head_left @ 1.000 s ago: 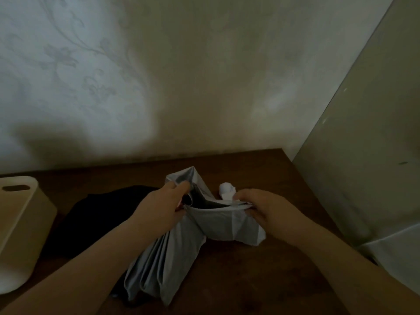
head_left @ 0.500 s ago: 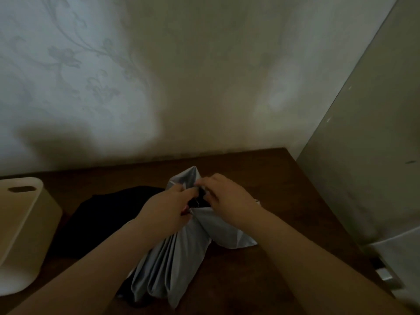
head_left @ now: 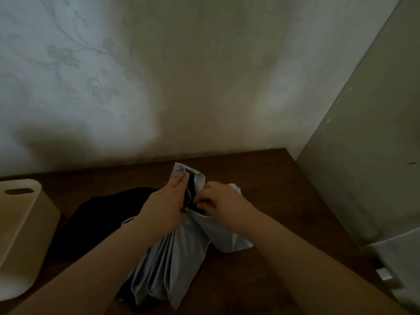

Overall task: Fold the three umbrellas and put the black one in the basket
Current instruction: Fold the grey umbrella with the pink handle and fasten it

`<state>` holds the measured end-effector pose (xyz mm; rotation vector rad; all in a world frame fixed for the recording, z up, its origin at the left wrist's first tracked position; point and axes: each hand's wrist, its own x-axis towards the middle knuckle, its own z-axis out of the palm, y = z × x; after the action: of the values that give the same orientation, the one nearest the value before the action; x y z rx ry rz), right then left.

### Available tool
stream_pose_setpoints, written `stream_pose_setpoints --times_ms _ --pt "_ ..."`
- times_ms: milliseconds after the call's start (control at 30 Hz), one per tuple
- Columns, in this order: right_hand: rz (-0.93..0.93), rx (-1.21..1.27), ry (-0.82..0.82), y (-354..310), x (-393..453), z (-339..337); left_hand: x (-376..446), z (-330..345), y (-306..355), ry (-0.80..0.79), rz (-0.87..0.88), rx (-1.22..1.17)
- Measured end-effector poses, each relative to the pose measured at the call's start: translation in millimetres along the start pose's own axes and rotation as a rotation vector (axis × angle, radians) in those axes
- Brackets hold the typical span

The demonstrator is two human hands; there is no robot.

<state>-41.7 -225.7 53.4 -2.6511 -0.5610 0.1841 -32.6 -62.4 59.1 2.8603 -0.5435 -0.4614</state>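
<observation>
A pale grey umbrella lies partly collapsed on the dark wooden table, its pleated canopy hanging toward me. My left hand grips its upper part, fingers stretched along the folds. My right hand pinches the cloth at the dark inner opening beside it. Behind and left of the grey one lies a black umbrella, a dark heap partly hidden by my left forearm. The cream basket with a handle slot stands at the table's left edge. A third umbrella is not visible.
A patterned wall rises right behind the table. A tall pale panel bounds the right side, with a white object and a small metal piece at its foot.
My right hand moved from the canopy's right edge to the middle, then drew back slightly to pinch cloth at the opening. My left fingers stretched upward along the folds.
</observation>
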Motion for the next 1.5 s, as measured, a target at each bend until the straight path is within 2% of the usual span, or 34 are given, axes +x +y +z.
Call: stream_pose_setpoints --times_ms 133,300,433,767,900,1100,1367,1500 --pt "0.003 0.089 -0.023 -10.3 2.6 6.1 2.5 -0.8 0.2 -0.005 0.027 -0.048" --pt "0.131 0.372 0.139 -10.4 -1.6 8.6 0.4 5.5 -5.6 0.084 0.051 -0.197" --pt "0.188 0.361 0.125 -6.4 -2.3 6.0 -3.3 9.1 -9.9 0.092 0.106 -0.280" --pt "0.228 0.473 0.059 -1.0 -6.9 5.6 1.6 4.9 -8.6 0.133 0.139 -0.227" --pt "0.186 0.537 0.117 -1.1 -9.7 13.8 6.1 6.9 -6.9 0.097 0.169 -0.240" --pt "0.177 0.506 0.209 -2.7 -2.2 24.4 7.9 4.2 -6.8 0.041 0.153 -0.237" --pt "0.173 0.471 0.222 0.5 2.0 24.8 8.6 7.0 -6.6 0.066 0.195 -0.191" --pt "0.106 0.418 0.234 0.9 1.8 24.4 9.1 5.0 -10.4 0.034 0.213 -0.215"
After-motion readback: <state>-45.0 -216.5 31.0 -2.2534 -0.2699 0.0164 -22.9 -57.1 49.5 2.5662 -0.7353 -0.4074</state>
